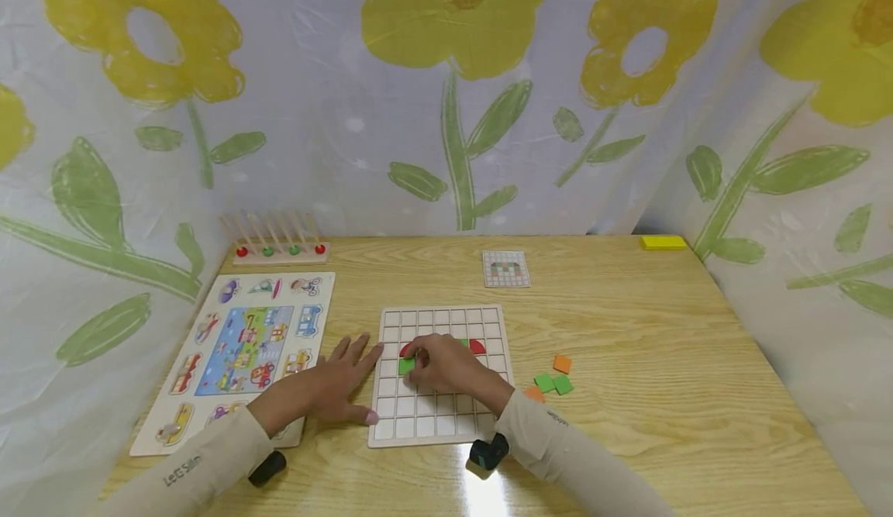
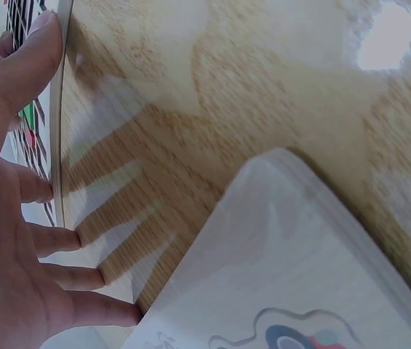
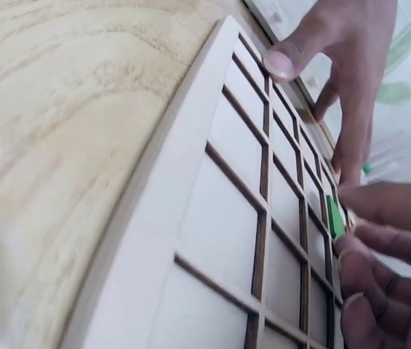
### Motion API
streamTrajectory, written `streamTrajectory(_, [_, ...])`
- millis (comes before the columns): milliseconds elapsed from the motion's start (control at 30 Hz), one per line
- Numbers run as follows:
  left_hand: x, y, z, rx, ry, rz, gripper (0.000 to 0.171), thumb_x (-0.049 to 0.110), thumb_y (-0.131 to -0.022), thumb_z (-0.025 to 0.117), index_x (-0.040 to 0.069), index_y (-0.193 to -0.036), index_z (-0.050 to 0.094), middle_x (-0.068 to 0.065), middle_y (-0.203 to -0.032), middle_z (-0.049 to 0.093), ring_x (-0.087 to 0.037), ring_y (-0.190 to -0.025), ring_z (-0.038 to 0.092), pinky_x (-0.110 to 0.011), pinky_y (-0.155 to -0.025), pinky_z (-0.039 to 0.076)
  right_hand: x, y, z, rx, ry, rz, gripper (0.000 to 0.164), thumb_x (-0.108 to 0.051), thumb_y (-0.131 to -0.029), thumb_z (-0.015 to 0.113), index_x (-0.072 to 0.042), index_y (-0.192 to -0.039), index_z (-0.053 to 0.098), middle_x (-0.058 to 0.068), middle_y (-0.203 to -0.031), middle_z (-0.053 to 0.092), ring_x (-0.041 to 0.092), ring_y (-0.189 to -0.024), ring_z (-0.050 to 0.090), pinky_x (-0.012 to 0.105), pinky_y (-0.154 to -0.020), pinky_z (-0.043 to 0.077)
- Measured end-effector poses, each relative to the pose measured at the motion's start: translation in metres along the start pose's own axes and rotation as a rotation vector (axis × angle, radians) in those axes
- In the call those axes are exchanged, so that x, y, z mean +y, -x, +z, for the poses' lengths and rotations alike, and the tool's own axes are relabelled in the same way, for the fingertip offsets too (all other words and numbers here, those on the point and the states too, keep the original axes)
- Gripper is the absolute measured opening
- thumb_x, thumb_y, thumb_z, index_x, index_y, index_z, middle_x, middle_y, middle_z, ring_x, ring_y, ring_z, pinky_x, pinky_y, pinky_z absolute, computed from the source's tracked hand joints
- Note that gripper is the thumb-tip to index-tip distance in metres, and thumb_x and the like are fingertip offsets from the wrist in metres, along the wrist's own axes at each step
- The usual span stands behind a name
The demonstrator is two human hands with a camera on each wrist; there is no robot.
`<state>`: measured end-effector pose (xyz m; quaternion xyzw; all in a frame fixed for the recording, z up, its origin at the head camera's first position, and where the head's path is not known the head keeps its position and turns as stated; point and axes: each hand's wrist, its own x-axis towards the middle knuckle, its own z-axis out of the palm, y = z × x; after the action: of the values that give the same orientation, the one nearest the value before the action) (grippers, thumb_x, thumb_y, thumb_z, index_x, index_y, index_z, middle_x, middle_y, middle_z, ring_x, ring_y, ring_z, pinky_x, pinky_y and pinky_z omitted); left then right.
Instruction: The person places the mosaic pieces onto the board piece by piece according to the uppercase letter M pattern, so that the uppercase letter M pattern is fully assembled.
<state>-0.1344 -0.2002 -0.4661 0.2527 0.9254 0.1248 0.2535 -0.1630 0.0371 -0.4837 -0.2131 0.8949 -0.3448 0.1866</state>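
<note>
A square white grid board (image 1: 436, 428) with a wooden rim lies flat in front of me. My right hand (image 1: 446, 363) is over its upper part, thumb and fingers pinching a small tile that they mostly hide. Beside those fingertips a green tile (image 1: 407, 366) sits in a cell; the right wrist view also shows a green tile (image 3: 335, 217) there. A red rounded piece (image 1: 477, 346) shows past the knuckles, with another red piece (image 1: 405, 348) partly covered at the left. My left hand (image 1: 338, 385) spreads its fingers along the board's left side, its thumb touching the rim.
Loose green tiles (image 1: 563, 384) and orange pieces (image 1: 562, 363) lie right of the board. A pattern card (image 1: 506, 269) lies behind it. At left are a picture puzzle board (image 1: 317, 288) and a peg stand with beads (image 1: 279, 256); a yellow block (image 1: 663, 243) is far right.
</note>
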Motion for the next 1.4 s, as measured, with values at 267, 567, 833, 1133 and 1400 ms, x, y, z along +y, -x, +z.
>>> streamTrajectory(267, [0.000,0.000,0.000,-0.007,0.006,-0.007,0.112,0.066,-0.083,0.070,0.006,-0.161,0.017,-0.028,-0.166,0.007,-0.058,-0.149,0.009,-0.080,-0.104,0.023,0.011,0.006,-0.009,0.001,-0.040,-0.059,0.025,-0.028,-0.088,0.079,-0.019,-0.111,0.072,-0.013,-0.081,0.065,0.003,-0.069,0.057,0.021,-0.067,0.047])
streamTrajectory(567, [-0.001,0.000,0.001,-0.002,0.012,-0.005,0.113,0.066,-0.082,0.070,0.008,-0.162,0.016,-0.027,-0.166,0.007,-0.057,-0.149,0.008,-0.080,-0.105,0.022,0.036,0.018,-0.029,0.040,-0.059,-0.133,0.020,-0.028,-0.092,0.076,-0.015,-0.107,0.073,-0.010,-0.084,0.065,0.007,-0.068,0.056,0.023,-0.066,0.047])
streamTrajectory(833, [-0.001,0.000,0.001,-0.004,0.014,-0.003,0.112,0.065,-0.083,0.070,0.007,-0.162,0.016,-0.027,-0.166,0.006,-0.057,-0.149,0.007,-0.080,-0.105,0.021,0.059,0.032,-0.049,0.053,-0.098,-0.126,0.018,-0.025,-0.093,0.074,-0.013,-0.107,0.073,-0.005,-0.080,0.062,0.005,-0.056,0.043,0.021,-0.055,0.039])
streamTrajectory(1133, [0.000,0.000,0.000,-0.008,0.012,-0.007,0.112,0.066,-0.082,0.070,0.008,-0.162,0.016,-0.027,-0.166,0.007,-0.056,-0.149,0.008,-0.079,-0.106,0.022,0.081,0.054,-0.071,0.080,-0.089,-0.127,0.015,-0.024,-0.094,0.072,-0.013,-0.105,0.074,-0.005,-0.087,0.065,0.009,-0.058,0.047,0.021,-0.054,0.040])
streamTrajectory(1400, [-0.001,-0.001,0.000,-0.012,0.014,-0.001,0.112,0.065,-0.083,0.070,0.008,-0.162,0.014,-0.027,-0.166,0.005,-0.056,-0.150,0.007,-0.079,-0.105,0.022,0.103,0.071,-0.091,0.088,-0.098,-0.133,0.017,-0.021,-0.096,0.070,-0.011,-0.109,0.074,-0.002,-0.092,0.067,0.004,-0.053,0.041,0.020,-0.051,0.037])
